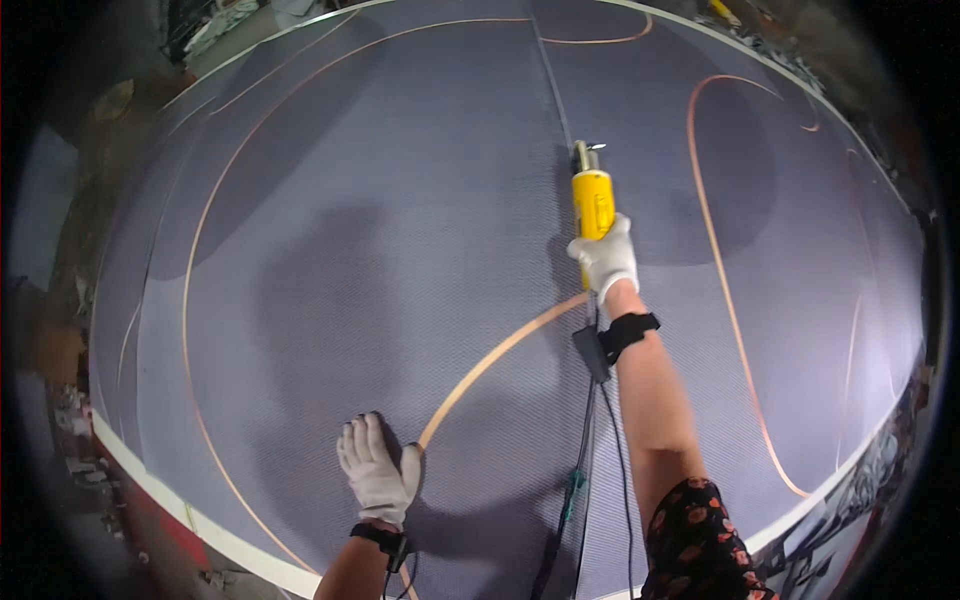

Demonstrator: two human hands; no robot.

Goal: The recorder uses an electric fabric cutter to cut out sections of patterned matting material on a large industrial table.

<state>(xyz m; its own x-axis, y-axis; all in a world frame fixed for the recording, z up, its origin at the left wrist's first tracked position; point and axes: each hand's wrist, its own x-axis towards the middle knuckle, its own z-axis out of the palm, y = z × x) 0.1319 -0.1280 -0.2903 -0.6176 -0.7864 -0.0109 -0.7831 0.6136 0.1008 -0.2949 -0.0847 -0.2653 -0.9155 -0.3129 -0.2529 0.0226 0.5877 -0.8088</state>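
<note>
My right hand (608,258), in a white glove, is wrapped round the yellow body of a handheld electric cutter (594,200). The tool's metal head points away from me and rests at a straight seam-like line in the dark grey textured sheet (470,200). Its small working parts are too fine to make out. My left hand (378,473), also gloved in white, lies flat on the sheet at the near left with fingers apart, its thumb beside the end of a curved tan line (500,350).
A black cord (583,450) runs from the tool toward me, with a green wrap partway along. More curved tan lines (190,270) cross the sheet. A pale border (150,470) rims the large work surface. Cluttered items (870,490) lie beyond it at the right.
</note>
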